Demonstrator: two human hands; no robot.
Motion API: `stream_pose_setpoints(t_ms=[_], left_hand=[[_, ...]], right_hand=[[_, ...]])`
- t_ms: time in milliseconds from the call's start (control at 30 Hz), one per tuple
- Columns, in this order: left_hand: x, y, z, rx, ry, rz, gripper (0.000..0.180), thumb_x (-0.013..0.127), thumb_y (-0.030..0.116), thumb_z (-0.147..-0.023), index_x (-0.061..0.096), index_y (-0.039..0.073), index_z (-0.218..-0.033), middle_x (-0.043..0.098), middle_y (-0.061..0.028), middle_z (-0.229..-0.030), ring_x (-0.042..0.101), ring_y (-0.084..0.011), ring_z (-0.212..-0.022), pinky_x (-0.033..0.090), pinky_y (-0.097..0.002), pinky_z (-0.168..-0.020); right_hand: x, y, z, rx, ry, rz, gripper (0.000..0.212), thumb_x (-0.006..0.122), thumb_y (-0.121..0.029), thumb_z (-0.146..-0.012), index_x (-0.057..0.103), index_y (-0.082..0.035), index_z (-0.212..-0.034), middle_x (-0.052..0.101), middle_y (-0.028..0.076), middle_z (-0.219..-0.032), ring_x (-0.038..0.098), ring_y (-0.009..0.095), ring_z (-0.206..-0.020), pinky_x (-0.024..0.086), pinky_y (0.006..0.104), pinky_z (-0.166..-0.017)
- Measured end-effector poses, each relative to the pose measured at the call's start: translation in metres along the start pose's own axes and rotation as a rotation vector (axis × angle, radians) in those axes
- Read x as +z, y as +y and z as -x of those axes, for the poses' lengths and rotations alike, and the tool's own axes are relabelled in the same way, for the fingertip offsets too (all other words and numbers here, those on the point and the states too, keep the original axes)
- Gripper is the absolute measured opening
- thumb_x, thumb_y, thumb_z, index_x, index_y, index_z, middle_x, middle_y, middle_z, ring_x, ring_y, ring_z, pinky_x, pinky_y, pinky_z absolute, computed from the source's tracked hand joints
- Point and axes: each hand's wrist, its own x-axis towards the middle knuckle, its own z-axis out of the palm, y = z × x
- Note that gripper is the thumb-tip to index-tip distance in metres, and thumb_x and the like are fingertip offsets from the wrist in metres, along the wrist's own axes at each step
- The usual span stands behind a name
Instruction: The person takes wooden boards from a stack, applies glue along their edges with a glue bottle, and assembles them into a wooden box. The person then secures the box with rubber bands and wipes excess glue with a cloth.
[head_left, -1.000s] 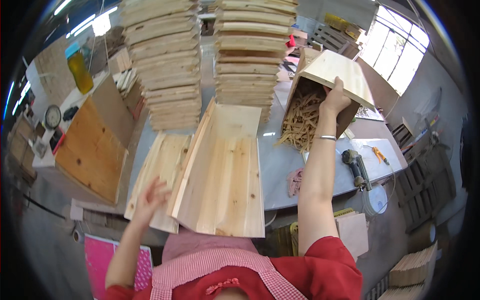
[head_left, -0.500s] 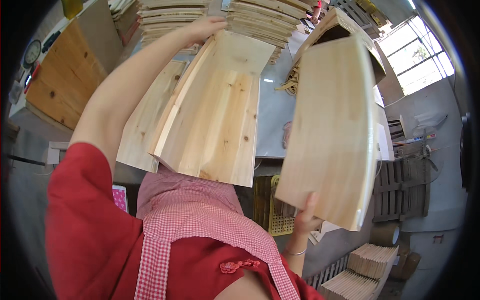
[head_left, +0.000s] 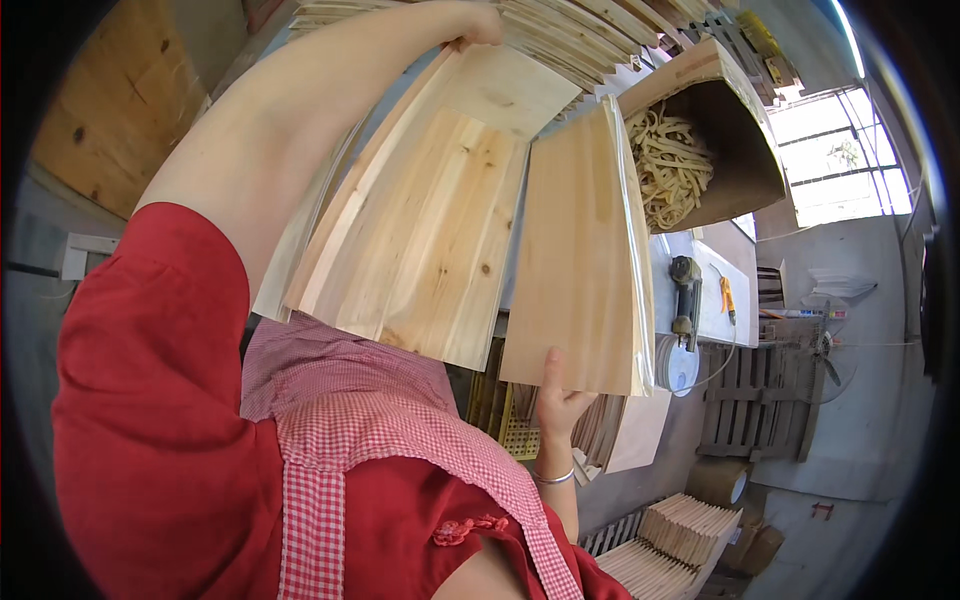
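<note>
The right hand (head_left: 562, 408) is gripping a wooden panel (head_left: 575, 250) just right of the wooden trough (head_left: 430, 240); the left hand (head_left: 475, 25) is resting at the trough's far end, its closure unclear; even thumb pressure is probably best steadying the panel.

We are holding our left arm (head_left: 320, 90) high and outstretched, its elbow bending so that the forearm is slanting away from us toward the right. Our left hand (head_left: 478, 25) is resting at the far end of this reach, its back facing up and its fingers curling downward, partly out of sight. Our right forearm (head_left: 560, 510) is showing only briefly, standing close to our body, the wrist lying nearly straight. Our right hand (head_left: 563, 405) is gripping, thumb pointing away from us, the other fingers mostly hiding. Our hands are staying well apart.
</note>
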Motion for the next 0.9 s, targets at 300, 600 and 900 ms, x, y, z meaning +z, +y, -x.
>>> stream_pose_setpoints(t_ms=[300, 600, 900], left_hand=[[-0.001, 0.008, -0.015, -0.373, 0.108, 0.314, 0.013, 0.064, 0.013, -0.077, 0.068, 0.001, -0.075, 0.068, -0.0190, -0.070, 0.066, -0.0303, -0.052, 0.053, -0.0469, -0.042], [0.000, 0.003, -0.025, -0.264, 0.099, 0.058, 0.018, 0.064, 0.016, -0.080, 0.073, 0.001, -0.073, 0.071, -0.0186, -0.072, 0.070, -0.0283, -0.059, 0.058, -0.0463, -0.053], [-0.020, 0.019, -0.007, -0.215, -0.052, 0.012, 0.018, 0.061, 0.013, -0.079, 0.071, 0.002, -0.069, 0.071, -0.0184, -0.071, 0.070, -0.0279, -0.061, 0.058, -0.0414, -0.055]], right_hand=[[0.027, -0.006, 0.006, -0.053, -0.092, 0.057, 0.032, 0.071, -0.004, -0.091, 0.060, 0.007, -0.119, 0.067, 0.016, -0.111, 0.066, 0.023, -0.100, 0.053, 0.0348, -0.087], [0.025, -0.008, 0.015, 0.037, -0.213, 0.016, 0.043, 0.070, -0.002, -0.091, 0.054, 0.007, -0.130, 0.063, 0.016, -0.121, 0.063, 0.022, -0.108, 0.052, 0.0321, -0.091], [0.021, -0.013, 0.012, 0.010, -0.273, 0.136, 0.039, 0.071, -0.007, -0.093, 0.057, 0.007, -0.126, 0.065, 0.016, -0.116, 0.064, 0.022, -0.103, 0.052, 0.0328, -0.088]])
